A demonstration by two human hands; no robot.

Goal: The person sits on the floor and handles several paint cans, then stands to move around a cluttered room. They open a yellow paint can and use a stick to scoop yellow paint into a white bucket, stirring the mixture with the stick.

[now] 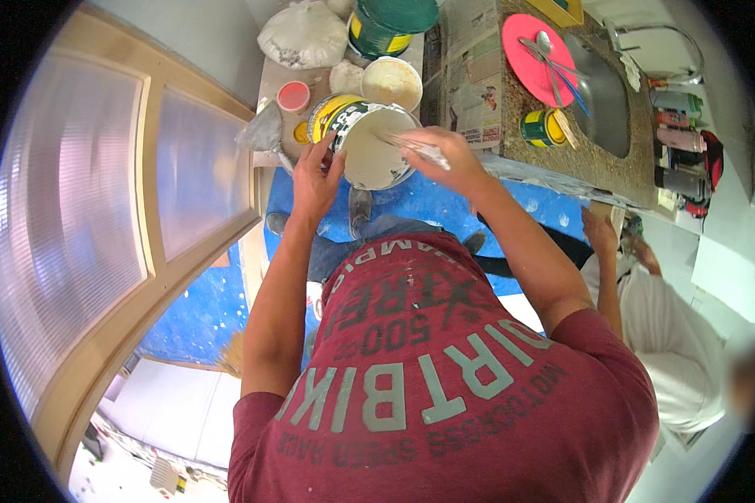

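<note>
My left hand (315, 178) grips the side and rim of a paint bucket (338, 117), its fingers bent round the edge. The bucket has a yellow and dark outside smeared with white. It is tilted, its mouth turned toward me, and pale off-white paint (373, 159) shows inside. Closed around a paint-smeared stick (397, 138), my right hand (451, 161) is at the bucket's right rim. The stick's far end reaches into the bucket's mouth; whether it bears bristles I cannot tell.
Behind the bucket stand a white-smeared tub (392, 82), a green bucket (392, 25), a filled plastic bag (304, 35) and a pink-topped pot (294, 96). At right, a granite counter (512, 126) holds a pink plate (524, 46) and a small can (542, 128). Another person (671, 344) is at lower right.
</note>
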